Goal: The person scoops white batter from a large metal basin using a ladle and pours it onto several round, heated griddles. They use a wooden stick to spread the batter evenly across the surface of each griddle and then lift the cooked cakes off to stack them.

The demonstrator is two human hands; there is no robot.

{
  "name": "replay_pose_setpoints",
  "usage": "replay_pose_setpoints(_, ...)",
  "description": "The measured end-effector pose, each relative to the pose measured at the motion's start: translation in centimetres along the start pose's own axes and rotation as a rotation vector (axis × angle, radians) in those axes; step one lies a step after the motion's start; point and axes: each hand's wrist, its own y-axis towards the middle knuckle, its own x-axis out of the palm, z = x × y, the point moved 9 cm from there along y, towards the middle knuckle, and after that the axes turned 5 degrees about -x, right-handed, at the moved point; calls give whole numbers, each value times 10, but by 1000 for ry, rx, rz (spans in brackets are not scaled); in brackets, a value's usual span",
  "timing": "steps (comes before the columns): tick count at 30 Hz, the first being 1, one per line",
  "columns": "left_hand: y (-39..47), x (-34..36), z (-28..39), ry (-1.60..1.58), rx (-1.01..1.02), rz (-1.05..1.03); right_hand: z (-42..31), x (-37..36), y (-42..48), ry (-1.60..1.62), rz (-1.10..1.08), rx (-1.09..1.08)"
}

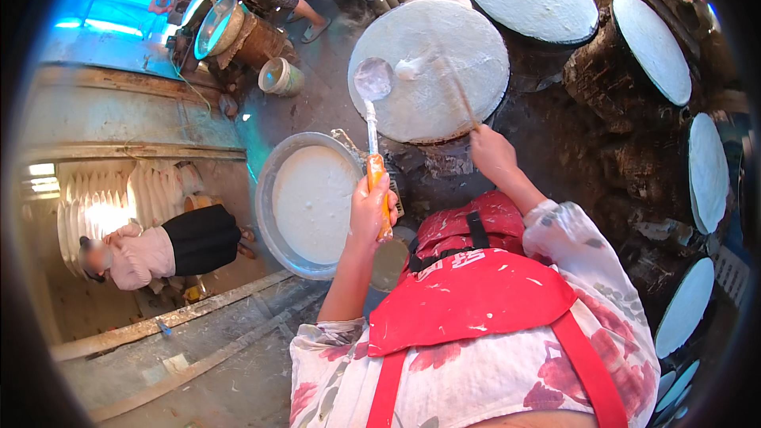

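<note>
My left hand [367, 208] grips the orange handle of a metal ladle [376, 169]. Its round bowl, coated white, is over the left part of a large round griddle [425, 110] covered with a white batter layer. A thin wooden stick [462, 92] is in my right hand [493, 153] and reaches over the same griddle; its far end is blurred. Near that end lies a small white mound of batter [408, 69]. Left of my left forearm stands a wide metal basin [266, 217], holding pale liquid batter [315, 205].
More round griddles with white sheets [532, 0] curve around my right side. A bucket [281, 77] stands at the upper left, near a person bending over a basin [214, 27]. Another person [160, 252] stands at the left beside stacked white sacks [98, 208].
</note>
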Motion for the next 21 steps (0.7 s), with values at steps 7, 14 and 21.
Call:
replay_pose_setpoints(7, 9, 10, -10, -38, -7, -36, -14, 76, -25, 5, -223, -65)
replay_pose_setpoints(14, -25, -4, -1, -495, 28, -176, -59, 68, -36, 180, -297, -174)
replay_pose_setpoints(21, -34, -18, 5, -896, -17, -410, -57, 5, -23, 34, -73, -208)
